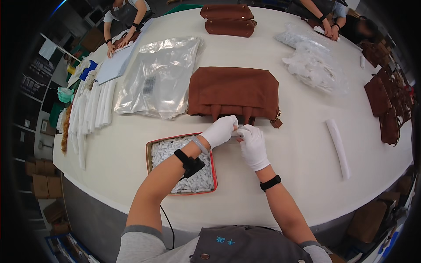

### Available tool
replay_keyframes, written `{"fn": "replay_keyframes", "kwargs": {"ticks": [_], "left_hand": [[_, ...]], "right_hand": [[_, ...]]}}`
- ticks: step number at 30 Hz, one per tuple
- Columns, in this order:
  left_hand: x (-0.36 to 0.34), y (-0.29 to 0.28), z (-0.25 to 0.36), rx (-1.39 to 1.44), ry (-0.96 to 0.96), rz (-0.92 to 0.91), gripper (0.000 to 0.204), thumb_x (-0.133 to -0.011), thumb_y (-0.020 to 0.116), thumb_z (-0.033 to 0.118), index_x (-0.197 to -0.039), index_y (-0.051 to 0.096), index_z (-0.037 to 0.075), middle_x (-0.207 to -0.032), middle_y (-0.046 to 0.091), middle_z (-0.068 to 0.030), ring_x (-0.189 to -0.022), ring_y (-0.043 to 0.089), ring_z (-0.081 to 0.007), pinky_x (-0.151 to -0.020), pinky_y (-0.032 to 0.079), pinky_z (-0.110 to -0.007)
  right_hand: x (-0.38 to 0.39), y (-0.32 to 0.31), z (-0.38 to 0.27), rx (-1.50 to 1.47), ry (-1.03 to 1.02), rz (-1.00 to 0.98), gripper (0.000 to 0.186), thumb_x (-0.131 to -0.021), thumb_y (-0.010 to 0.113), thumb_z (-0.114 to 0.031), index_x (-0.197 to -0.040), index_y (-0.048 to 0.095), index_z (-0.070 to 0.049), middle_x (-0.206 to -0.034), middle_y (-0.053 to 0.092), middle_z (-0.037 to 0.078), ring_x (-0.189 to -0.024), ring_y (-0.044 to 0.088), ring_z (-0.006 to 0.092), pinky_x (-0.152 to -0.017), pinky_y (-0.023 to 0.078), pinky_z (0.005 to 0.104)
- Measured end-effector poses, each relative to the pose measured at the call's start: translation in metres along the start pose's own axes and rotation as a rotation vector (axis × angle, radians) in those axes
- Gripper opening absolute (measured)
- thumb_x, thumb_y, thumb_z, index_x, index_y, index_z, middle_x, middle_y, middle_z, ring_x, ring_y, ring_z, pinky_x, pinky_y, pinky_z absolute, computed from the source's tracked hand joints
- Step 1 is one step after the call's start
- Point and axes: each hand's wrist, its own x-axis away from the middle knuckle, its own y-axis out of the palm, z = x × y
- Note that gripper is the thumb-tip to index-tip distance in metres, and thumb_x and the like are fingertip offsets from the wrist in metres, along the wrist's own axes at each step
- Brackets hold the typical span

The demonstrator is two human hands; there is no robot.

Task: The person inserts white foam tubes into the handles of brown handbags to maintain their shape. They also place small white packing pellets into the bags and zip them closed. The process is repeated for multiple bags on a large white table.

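A brown handbag [234, 92] lies on the table in front of me, its handles [247, 115] toward me. My left hand [221, 130], in a white fingerless-tipped glove, is closed at the handles. Close beside it, my right hand [253, 148], gloved the same way, is closed too, and the fingertips of both nearly meet. Something small and pale shows between them, but its kind is hidden by the fingers. Under my left forearm stands a red-rimmed tray [215, 177] full of small white rolled pieces [188, 182].
Clear plastic bags [160, 74] lie left of the handbag, white rolls [103, 103] farther left. Crumpled plastic [313, 61] and a single white roll [338, 149] lie right. Brown bags [228, 27] stand at the back; more [381, 103] sit at the right edge. Two people work across the table.
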Motion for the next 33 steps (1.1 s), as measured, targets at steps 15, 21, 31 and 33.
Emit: {"fn": "replay_keyframes", "kwargs": {"ticks": [15, 21, 31, 33], "left_hand": [[-0.013, -0.013, 0.009, 0.050, -0.168, -0.137, 0.008, -0.097, 0.054, 0.006, -0.095, 0.056, -0.001, -0.089, 0.067, -0.0179, -0.081, 0.065, -0.0312, -0.075, 0.052, -0.038], [-0.010, -0.008, 0.007, 0.027, -0.134, -0.134, 0.007, -0.097, 0.055, 0.007, -0.097, 0.056, 0.000, -0.087, 0.066, -0.0155, -0.077, 0.062, -0.0287, -0.073, 0.051, -0.037], [0.006, -0.014, 0.002, 0.185, 0.011, -0.089, 0.007, -0.100, 0.053, 0.005, -0.094, 0.051, 0.001, -0.084, 0.063, -0.0118, -0.076, 0.060, -0.0215, -0.072, 0.051, -0.034], [0.004, -0.015, 0.006, 0.221, -0.035, -0.097, 0.007, -0.100, 0.053, 0.005, -0.094, 0.051, 0.001, -0.084, 0.063, -0.0117, -0.076, 0.059, -0.0215, -0.072, 0.051, -0.034]], "right_hand": [[-0.015, 0.003, 0.016, 0.065, -0.329, -0.231, 0.032, -0.080, 0.064, -0.002, -0.111, 0.062, 0.000, -0.085, 0.052, 0.008, -0.076, 0.054, 0.0250, -0.070, 0.046, 0.0370], [-0.011, -0.002, 0.019, 0.012, -0.415, -0.294, 0.029, -0.080, 0.063, -0.001, -0.109, 0.063, 0.002, -0.090, 0.056, 0.008, -0.077, 0.055, 0.0264, -0.071, 0.047, 0.0384], [-0.007, 0.002, 0.038, -0.047, -0.344, -0.273, 0.033, -0.078, 0.066, -0.001, -0.110, 0.064, -0.005, -0.090, 0.057, 0.006, -0.077, 0.055, 0.0257, -0.072, 0.047, 0.0393], [-0.003, 0.003, 0.032, 0.050, -0.366, -0.271, 0.032, -0.077, 0.066, -0.001, -0.109, 0.063, -0.005, -0.089, 0.056, 0.005, -0.077, 0.055, 0.0249, -0.071, 0.047, 0.0387]]}}
